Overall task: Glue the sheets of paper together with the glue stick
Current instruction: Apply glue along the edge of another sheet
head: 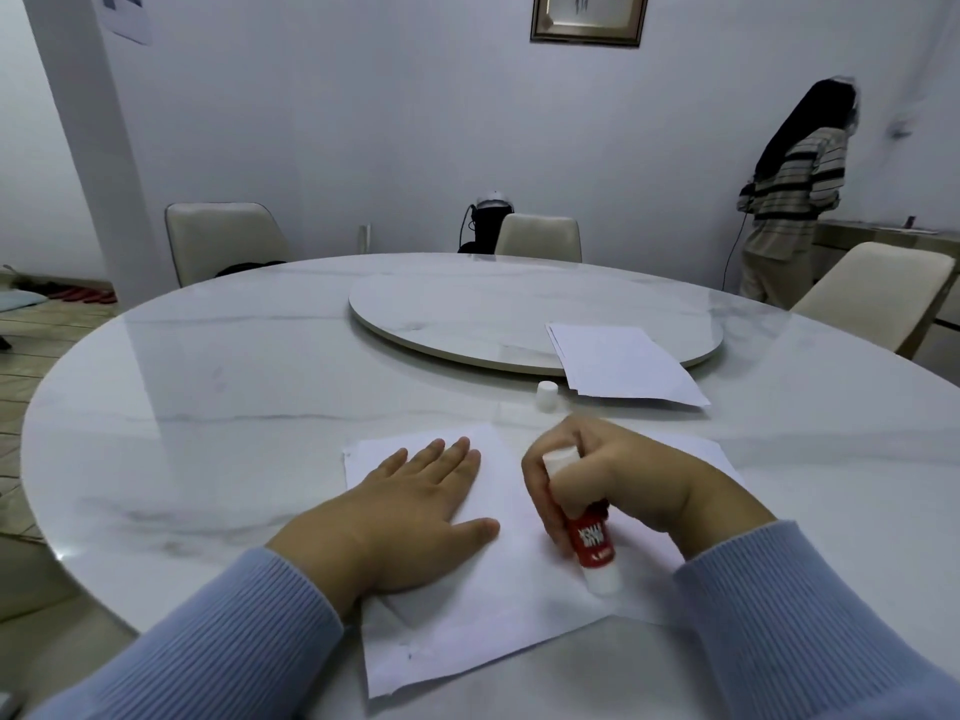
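Observation:
A white sheet of paper lies on the marble table in front of me, with another sheet's edge showing under it at the left. My left hand rests flat on the sheet, fingers spread. My right hand grips a red and white glue stick, which is tilted; its lower end touches the paper to the right of my left hand. The glue stick's white cap stands on the table beyond my hands. A stack of white sheets lies farther off to the right.
The stack overlaps the edge of a round marble turntable at the middle of the table. Cream chairs stand around the far side. A person in a striped top stands at the back right, facing the wall.

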`<state>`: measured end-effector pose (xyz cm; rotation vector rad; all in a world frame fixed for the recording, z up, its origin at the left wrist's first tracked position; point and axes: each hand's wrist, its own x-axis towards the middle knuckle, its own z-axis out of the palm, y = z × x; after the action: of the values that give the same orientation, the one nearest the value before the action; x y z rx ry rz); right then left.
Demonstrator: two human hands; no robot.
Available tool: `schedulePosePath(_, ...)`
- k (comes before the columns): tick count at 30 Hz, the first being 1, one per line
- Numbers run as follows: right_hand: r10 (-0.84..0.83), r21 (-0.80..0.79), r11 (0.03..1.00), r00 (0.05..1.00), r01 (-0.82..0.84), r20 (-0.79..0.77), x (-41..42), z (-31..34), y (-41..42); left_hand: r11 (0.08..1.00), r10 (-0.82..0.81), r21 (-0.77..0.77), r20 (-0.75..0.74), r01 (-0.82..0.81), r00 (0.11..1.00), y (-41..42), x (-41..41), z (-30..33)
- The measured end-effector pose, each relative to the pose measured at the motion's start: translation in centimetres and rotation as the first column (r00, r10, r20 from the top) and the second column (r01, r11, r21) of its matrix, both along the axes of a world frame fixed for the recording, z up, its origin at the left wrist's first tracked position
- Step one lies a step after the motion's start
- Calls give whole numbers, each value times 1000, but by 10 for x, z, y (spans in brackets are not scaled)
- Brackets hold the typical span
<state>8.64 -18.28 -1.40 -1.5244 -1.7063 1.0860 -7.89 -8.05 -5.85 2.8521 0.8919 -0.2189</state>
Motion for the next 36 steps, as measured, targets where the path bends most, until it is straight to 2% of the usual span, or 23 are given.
schedulePosePath(2, 106, -103, 988, 991, -114, -76, 4, 0, -3, 1000, 24, -13, -4, -24, 1000, -1, 0, 2)
schedulePosePath(4, 106, -31, 992, 953, -120, -285, 11, 0, -4, 994, 109, 2, -3, -109, 994, -1, 0, 1)
schedulePosePath(5, 76, 58, 997, 902, -57, -424, 15, 0, -3, 983, 183, 24, 0, -183, 983, -1, 1, 0)
schedulePosePath(7, 15, 208, 962, 730, 175, -683, 22, 1, -1, 934, 354, 53, 10, -354, 935, -4, 5, -2)
schedulePosePath(8, -17, 222, 926, 622, 304, -783, 24, 1, 2, 902, 428, 45, 20, -428, 904, -6, 8, -2)
schedulePosePath(10, -94, 149, 832, 401, 534, -911, 27, 0, 6, 839, 543, -14, 41, -543, 838, -13, 15, 2)
schedulePosePath(12, -162, 63, 733, 264, 677, -951, 28, -4, 12, 772, 635, -76, 49, -631, 771, -16, 20, 6)
schedulePosePath(13, -216, 41, 685, 257, 727, -942, 28, -6, 15, 745, 666, -90, 55, -661, 743, -17, 22, 7)
schedulePosePath(14, -303, 46, 628, 299, 777, -905, 29, -9, 18, 737, 675, -88, 68, -670, 734, -18, 21, 7)
schedulePosePath(17, -582, 187, 502, 490, 845, -649, 28, -17, 28, 844, 532, -13, 140, -536, 835, -19, 14, -1)
schedulePosePath(20, -739, 318, 470, 564, 824, -369, 23, -16, 42, 911, 410, -24, 159, -412, 898, -19, 5, -4)
schedulePosePath(24, -802, 378, 506, 584, 775, -125, 21, -10, 69, 912, 406, -19, 177, -409, 897, -22, 3, -6)
schedulePosePath(28, -807, 363, 551, 591, 752, 1, 23, -14, 92, 907, 418, -16, 151, -420, 896, -22, 4, -6)
schedulePosePath(30, -822, 375, 538, 568, 755, 36, 23, -20, 96, 905, 424, -19, 134, -425, 896, -22, 5, -5)
schedulePosePath(34, -846, 384, 486, 533, 785, -19, 28, -24, 90, 901, 432, -23, 130, -433, 892, -21, 8, -5)
schedulePosePath(36, -854, 475, 417, 513, 775, -87, 38, -14, 79, 898, 439, -26, 135, -439, 888, -22, 9, -5)
